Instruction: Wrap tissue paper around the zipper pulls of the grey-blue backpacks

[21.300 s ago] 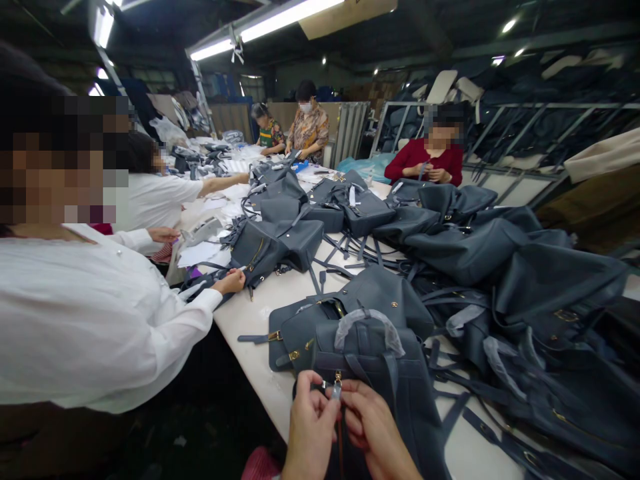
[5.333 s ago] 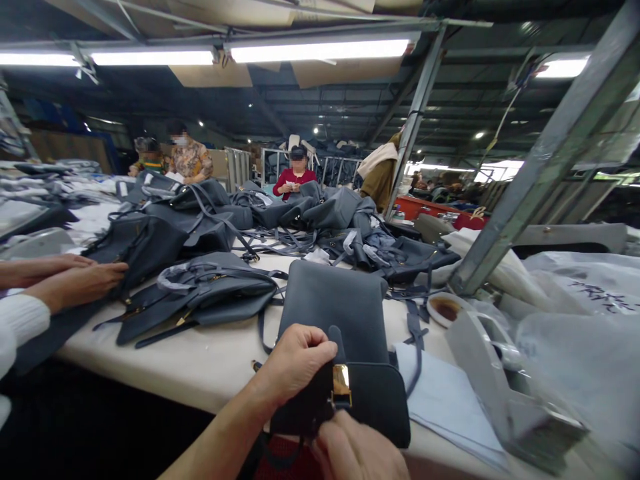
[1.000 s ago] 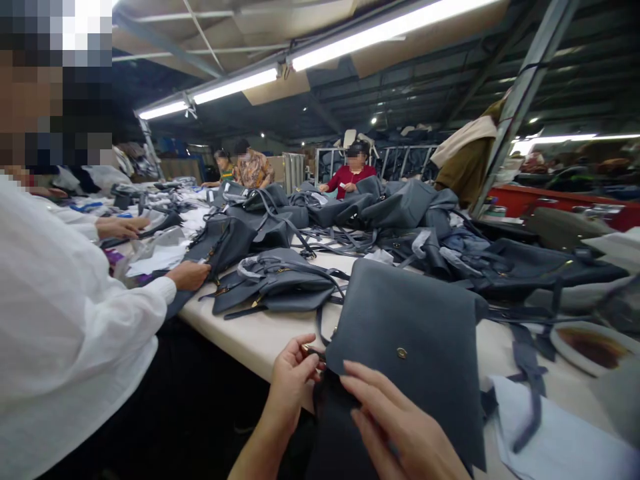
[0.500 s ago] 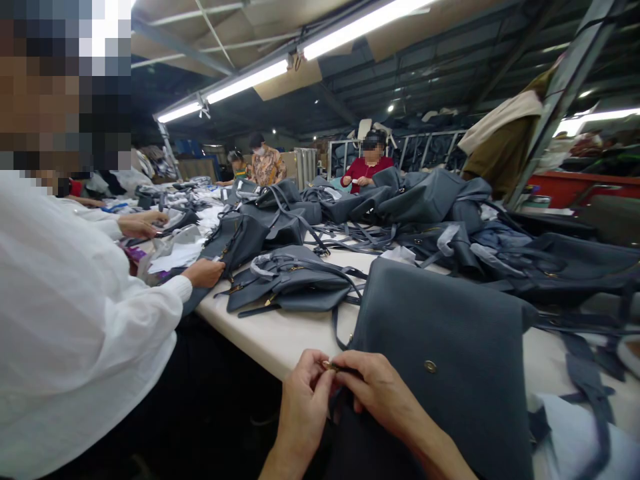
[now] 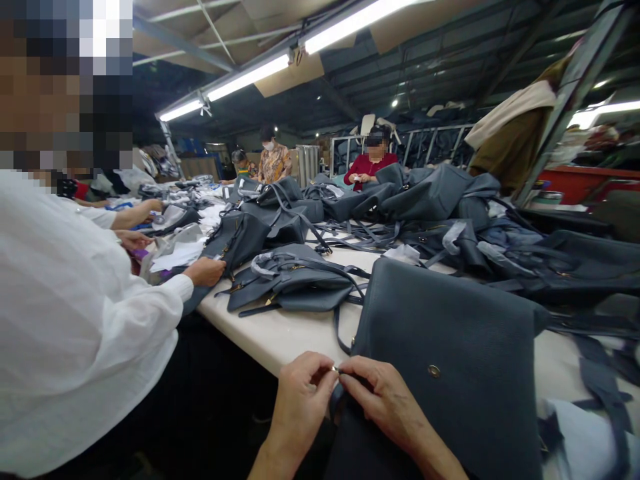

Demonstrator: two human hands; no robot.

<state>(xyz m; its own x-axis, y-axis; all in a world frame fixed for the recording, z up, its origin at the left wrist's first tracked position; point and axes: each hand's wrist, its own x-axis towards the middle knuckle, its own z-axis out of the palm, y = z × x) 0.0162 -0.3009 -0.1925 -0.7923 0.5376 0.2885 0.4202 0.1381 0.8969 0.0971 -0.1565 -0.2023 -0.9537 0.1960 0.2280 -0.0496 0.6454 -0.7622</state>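
Head view: your left hand and right hand come together low in the frame, both closed in a pinch on a small gold fitting, which is mostly hidden between your fingers. That fitting sits at the top edge of a dark grey leather bag, so the bag is right against both hands, its near end running down below them and out of the frame. Its wide flap rises to the right of your right hand, tilted rather than flat, and carries a round metal stud just beyond your fingers; any marking on the stud is too small to read. Past your hands, another grey bag lies on the white table, well clear of you. To your left, a co-worker's white sleeve reaches along the table edge, and that co-worker's hand rests on a further grey bag. A heap of grey bags fills the far end.
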